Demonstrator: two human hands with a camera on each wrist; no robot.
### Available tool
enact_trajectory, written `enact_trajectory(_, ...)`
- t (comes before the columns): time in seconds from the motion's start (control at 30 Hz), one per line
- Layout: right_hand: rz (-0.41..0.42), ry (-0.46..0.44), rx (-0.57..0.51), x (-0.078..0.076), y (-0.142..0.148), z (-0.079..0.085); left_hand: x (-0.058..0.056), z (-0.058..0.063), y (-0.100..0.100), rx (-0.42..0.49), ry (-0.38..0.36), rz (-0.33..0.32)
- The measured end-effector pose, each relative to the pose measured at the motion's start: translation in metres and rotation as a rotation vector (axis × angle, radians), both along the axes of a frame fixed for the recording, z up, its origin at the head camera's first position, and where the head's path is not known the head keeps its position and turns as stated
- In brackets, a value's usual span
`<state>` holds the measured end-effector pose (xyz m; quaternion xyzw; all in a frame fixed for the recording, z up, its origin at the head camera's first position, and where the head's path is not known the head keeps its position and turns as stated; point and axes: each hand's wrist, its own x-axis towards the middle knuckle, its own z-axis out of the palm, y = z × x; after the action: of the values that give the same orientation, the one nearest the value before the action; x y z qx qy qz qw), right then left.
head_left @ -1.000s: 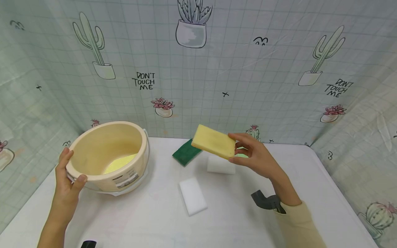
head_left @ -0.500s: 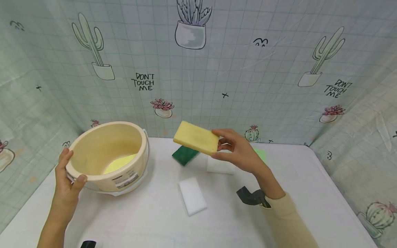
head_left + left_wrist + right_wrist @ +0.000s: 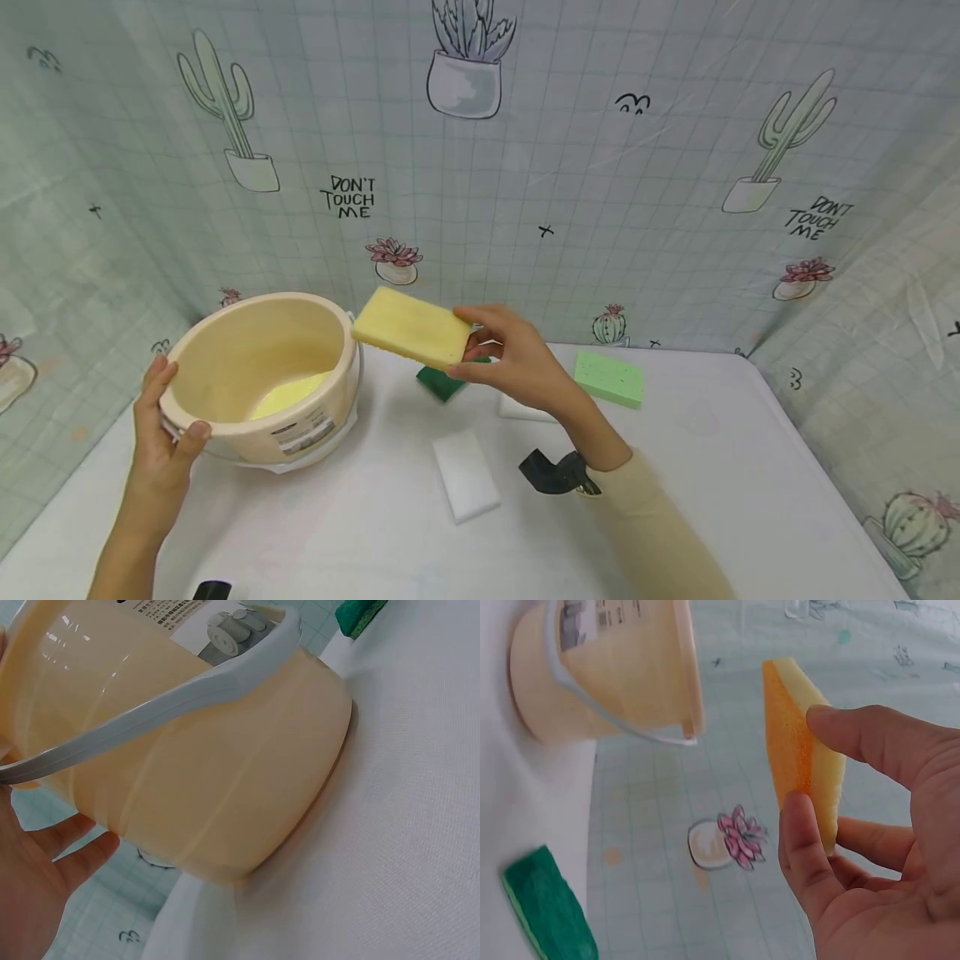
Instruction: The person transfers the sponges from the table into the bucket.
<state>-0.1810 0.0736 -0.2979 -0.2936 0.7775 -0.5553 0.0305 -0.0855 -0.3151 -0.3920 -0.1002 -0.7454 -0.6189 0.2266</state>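
A yellow sponge [image 3: 411, 327] is pinched at its right end by my right hand [image 3: 513, 354], held in the air just right of the bucket's rim. In the right wrist view the sponge [image 3: 799, 742] shows an orange face, with thumb and fingers on its edges. The cream bucket [image 3: 341, 421] stands on the table at the left, with a grey handle [image 3: 172, 705] hanging down its side. My left hand [image 3: 161, 433] grips the bucket's left rim, thumb outside. Inside the bucket lies a flat yellow piece [image 3: 288, 395], partly hidden by the wall.
On the white table [image 3: 360, 533] lie a white sponge [image 3: 466, 475], a green scouring pad [image 3: 441, 383] and a light green sponge [image 3: 609, 377]. Another white block [image 3: 523, 410] is mostly covered by my right arm. A patterned curtain [image 3: 480, 183] hangs behind and at both sides.
My right hand has carried the yellow sponge leftward, from above the white block to beside the bucket's rim. The light green sponge has come into full view. My left hand and the bucket stay put.
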Motion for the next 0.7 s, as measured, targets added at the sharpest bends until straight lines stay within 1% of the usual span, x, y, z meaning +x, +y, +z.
enact_trajectory(0.07,0.005,-0.005,-0.001,0.001,-0.009,0.001,0.000,0.000,0.000,0.003,0.007,-0.005)
enact_trajectory(0.2,0.023,-0.022,-0.001,0.001,-0.030,0.002,0.000,0.000,-0.001,0.043,0.008,-0.030)
enact_trajectory(0.47,0.063,-0.031,0.019,0.001,-0.073,0.009,0.001,-0.001,0.000,0.056,0.012,-0.025)
enact_trajectory(0.57,0.073,-0.012,0.042,0.002,-0.088,0.009,0.000,-0.001,0.000,0.083,0.017,-0.040)
enact_trajectory(0.7,0.079,0.007,0.065,0.004,-0.106,0.008,0.000,0.000,0.001,0.088,0.023,-0.050)
